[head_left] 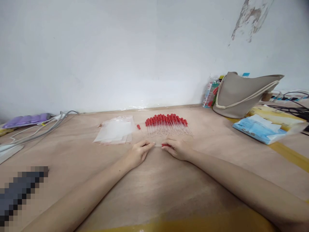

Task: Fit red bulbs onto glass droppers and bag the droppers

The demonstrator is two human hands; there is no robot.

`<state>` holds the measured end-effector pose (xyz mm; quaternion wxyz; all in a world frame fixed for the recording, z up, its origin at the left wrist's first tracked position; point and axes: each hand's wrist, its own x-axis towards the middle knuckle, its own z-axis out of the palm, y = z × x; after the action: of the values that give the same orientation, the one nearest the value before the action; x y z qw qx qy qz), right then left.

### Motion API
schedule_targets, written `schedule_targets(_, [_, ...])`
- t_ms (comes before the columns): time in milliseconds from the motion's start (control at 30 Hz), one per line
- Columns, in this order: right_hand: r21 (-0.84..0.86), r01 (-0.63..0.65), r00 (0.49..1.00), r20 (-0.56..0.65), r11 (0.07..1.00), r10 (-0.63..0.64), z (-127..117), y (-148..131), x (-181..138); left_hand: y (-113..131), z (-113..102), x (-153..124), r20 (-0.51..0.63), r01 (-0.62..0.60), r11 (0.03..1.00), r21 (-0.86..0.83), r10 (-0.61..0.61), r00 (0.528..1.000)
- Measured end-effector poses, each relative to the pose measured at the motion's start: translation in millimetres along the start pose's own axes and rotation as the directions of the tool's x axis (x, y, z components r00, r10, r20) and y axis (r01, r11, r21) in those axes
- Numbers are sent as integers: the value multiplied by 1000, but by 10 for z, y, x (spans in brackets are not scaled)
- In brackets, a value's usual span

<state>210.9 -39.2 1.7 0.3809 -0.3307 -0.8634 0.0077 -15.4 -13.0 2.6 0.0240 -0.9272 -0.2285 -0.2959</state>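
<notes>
A dropper [158,145] with a clear thin tube and a red bulb lies level between my two hands. My left hand [140,152] pinches the tube's far end, and my right hand [178,149] closes around the red bulb. Just beyond them, a row of several red-bulbed droppers [166,120] lies side by side, tubes toward me. One single red-bulbed dropper [138,127] rests apart, left of the row. Beside it is a pile of clear plastic bags [115,130], left of my left hand.
A grey bag [238,93] and a bottle [209,93] stand at the back right, near a blue tissue pack [259,129]. Grey and white cables [51,125] and a purple pack [26,120] lie at left. A pixelated dark object [19,193] is at lower left.
</notes>
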Motion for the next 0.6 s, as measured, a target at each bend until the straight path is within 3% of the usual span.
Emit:
schedule_targets(267, [-209,85,994,80,974,-69,-11,-11,-9,-15,27,-33,-15,-51,999,3,51,999])
schedule_targets(400, [55,-102,995,-9,993,102,12,21,17,4,10,-25,-35,-6,999,-45,4,999])
schedule_targets(500, [313,-238,964,-37,920,262,53,76,26,7,3,-2,-33,68,994,-90,-71,997])
schedule_targets(600, [421,-302,944,11,855,328,66,120,17,1,1,10,-19,97,987,-131,-100,995])
